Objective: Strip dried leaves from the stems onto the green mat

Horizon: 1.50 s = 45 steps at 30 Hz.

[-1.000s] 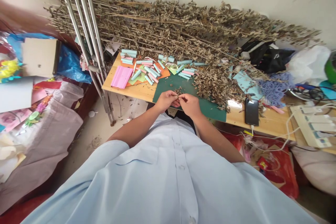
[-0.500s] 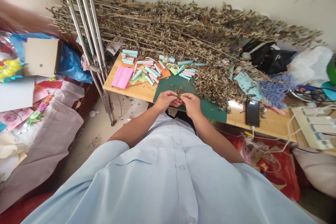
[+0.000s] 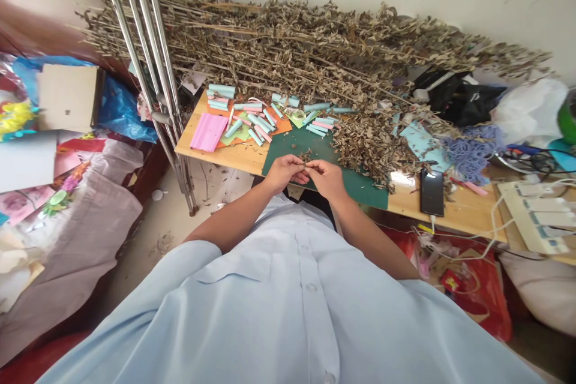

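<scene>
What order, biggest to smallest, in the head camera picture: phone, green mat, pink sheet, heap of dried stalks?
1. Heap of dried stalks
2. Green mat, partly covered
3. Pink sheet and phone: too alike to rank

Grey-brown dried leaves (image 3: 364, 147), dark green mat (image 3: 362, 190)
From here, the paper rolls (image 3: 234, 128) look pale blue and pink, the yarn (image 3: 470, 148) lavender, the phone (image 3: 432, 193) black, the shirt (image 3: 270, 312) plain light blue.

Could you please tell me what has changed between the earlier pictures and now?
Nothing has been visibly taken up or let go; only the view shifted slightly. The left hand and right hand stay together, pinching dried leaf bits; the green mat, paper rolls and phone stay put.
</scene>
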### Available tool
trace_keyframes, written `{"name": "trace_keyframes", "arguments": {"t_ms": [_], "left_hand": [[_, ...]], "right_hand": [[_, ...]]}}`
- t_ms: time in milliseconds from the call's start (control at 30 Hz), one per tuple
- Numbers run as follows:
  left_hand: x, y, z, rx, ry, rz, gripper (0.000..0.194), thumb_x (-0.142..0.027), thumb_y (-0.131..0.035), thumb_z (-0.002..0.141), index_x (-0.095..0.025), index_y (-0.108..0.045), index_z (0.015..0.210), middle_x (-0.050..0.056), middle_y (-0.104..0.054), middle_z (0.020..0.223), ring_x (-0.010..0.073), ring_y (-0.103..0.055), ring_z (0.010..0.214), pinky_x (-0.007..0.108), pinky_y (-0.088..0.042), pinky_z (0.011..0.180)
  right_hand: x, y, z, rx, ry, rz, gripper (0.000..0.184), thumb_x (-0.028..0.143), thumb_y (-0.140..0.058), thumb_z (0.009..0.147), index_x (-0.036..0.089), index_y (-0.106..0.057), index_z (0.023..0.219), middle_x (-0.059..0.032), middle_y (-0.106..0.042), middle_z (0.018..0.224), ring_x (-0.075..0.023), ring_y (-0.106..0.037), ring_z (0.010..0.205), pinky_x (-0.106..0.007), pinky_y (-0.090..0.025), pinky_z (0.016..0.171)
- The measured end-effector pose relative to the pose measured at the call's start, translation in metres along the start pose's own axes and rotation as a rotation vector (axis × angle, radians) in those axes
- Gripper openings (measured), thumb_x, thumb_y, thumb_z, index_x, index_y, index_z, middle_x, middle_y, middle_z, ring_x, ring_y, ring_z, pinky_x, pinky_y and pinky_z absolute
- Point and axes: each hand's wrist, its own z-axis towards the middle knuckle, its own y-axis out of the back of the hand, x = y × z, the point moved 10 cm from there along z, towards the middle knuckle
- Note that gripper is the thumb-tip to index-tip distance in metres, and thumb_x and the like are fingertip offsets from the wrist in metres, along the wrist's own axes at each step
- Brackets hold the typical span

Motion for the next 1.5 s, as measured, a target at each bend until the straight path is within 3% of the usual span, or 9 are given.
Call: {"name": "trace_keyframes", "arguments": {"t_ms": [233,533,633,800,900,1167,1500], "left_hand": [[-0.003,-0.004,-0.002,0.041,0.005,-0.026,0.033,-0.038,-0.077,0.081,-0.012,-0.057,0.091,0.008,-0.071,0.075,0.0199,-0.074,0.066,0.031,-0.061,0.064],[0.001,0.001,0.001,-0.038,-0.006,0.026,0.029,-0.027,-0.079,0.076,-0.011,-0.059,0.091,0.004,-0.069,0.067,0.018,-0.072,0.061,0.031,-0.062,0.062],[0.002,0.002,0.001,-0.052,-0.014,0.066,0.028,-0.027,-0.079,0.076,-0.011,-0.06,0.09,0.004,-0.069,0.065,0.018,-0.071,0.06,0.031,-0.061,0.061],[0.0,0.001,-0.001,-0.033,-0.024,0.014,0.033,-0.029,-0.08,0.076,-0.011,-0.059,0.093,0.008,-0.073,0.073,0.0208,-0.074,0.065,0.032,-0.061,0.063],[-0.001,-0.001,-0.001,-0.003,-0.027,-0.015,0.037,-0.03,-0.081,0.075,-0.011,-0.058,0.096,0.009,-0.074,0.077,0.0202,-0.074,0.066,0.032,-0.061,0.064],[-0.005,-0.004,-0.003,-0.029,-0.034,0.018,0.037,-0.033,-0.082,0.076,-0.011,-0.059,0.095,0.007,-0.072,0.075,0.02,-0.074,0.066,0.031,-0.061,0.063],[-0.001,-0.001,-0.001,-0.082,0.004,0.057,0.03,-0.026,-0.082,0.077,-0.008,-0.065,0.093,0.007,-0.072,0.074,0.0178,-0.074,0.067,0.03,-0.061,0.067]], "right_hand": [[0.017,-0.001,-0.002,-0.011,0.19,-0.168,0.014,0.023,-0.061,0.086,0.024,-0.075,0.089,-0.0029,-0.076,0.089,-0.0191,-0.07,0.08,-0.033,-0.055,0.078],[0.024,-0.004,-0.002,-0.003,0.232,-0.273,0.013,0.02,-0.061,0.082,0.023,-0.073,0.083,-0.0038,-0.075,0.086,-0.0192,-0.068,0.076,-0.032,-0.053,0.076],[0.011,-0.002,0.001,-0.033,0.113,-0.227,0.011,0.021,-0.063,0.077,0.022,-0.073,0.08,-0.0027,-0.074,0.078,-0.0194,-0.068,0.071,-0.033,-0.054,0.073],[-0.037,-0.006,0.002,-0.107,-0.278,0.21,0.011,0.031,-0.068,0.072,0.021,-0.071,0.077,-0.0017,-0.072,0.066,-0.0213,-0.069,0.063,-0.034,-0.059,0.063],[-0.046,-0.007,0.0,-0.164,-0.343,0.36,0.016,0.035,-0.072,0.07,0.022,-0.069,0.079,-0.0011,-0.071,0.065,-0.0208,-0.069,0.06,-0.036,-0.061,0.063],[-0.017,-0.005,0.001,0.036,-0.14,0.193,0.022,0.036,-0.066,0.079,0.023,-0.077,0.094,-0.0035,-0.078,0.085,-0.0222,-0.074,0.079,-0.039,-0.062,0.078],[-0.004,0.005,0.001,-0.013,-0.014,-0.079,0.019,0.031,-0.062,0.081,0.022,-0.077,0.088,-0.0039,-0.078,0.085,-0.02,-0.071,0.075,-0.034,-0.057,0.077]]}}
